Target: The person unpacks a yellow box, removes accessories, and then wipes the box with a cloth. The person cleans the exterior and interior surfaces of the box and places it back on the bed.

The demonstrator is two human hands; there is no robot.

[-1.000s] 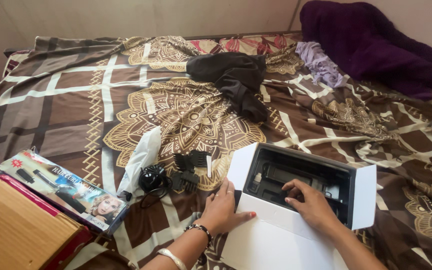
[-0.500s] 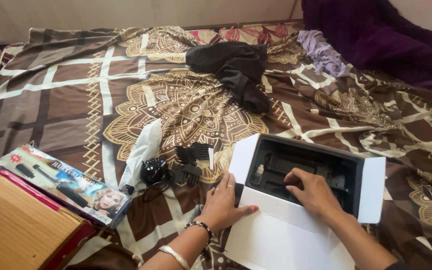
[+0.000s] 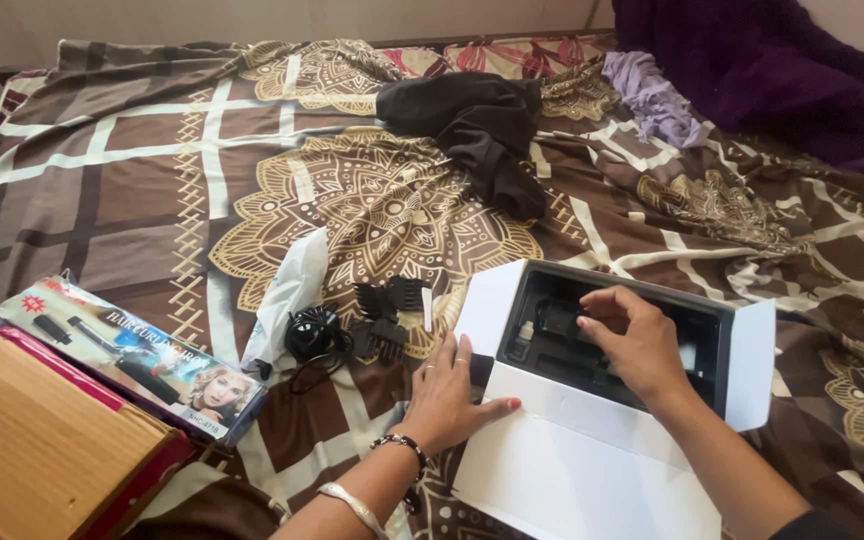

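The right hand has lifted from the tray floor, fingers now pinching a black part, while the left hand still presses flat on the box edge.

A brown patterned bedspread covers the bed. A dark garment lies crumpled at its middle, a lilac cloth beside a purple blanket. Near the front lie black comb attachments, a coiled black cord, perhaps a charger, a white bag, a printed carton and a red-edged cardboard box.
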